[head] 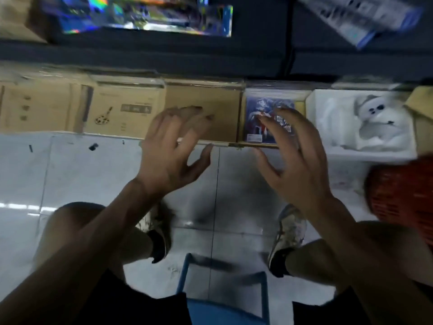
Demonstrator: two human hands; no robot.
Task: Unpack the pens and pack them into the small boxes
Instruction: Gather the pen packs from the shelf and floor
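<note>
Our left hand and right hand hover with fingers spread, holding nothing; we think a hasty grab may crush the blue printed pack.

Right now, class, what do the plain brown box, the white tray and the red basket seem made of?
Plain brown box: likely cardboard, matte tan faces.
White tray: probably foam, thick, chalky, moulded hollow.
Red basket: apparently plastic, fine lattice mesh.
</note>
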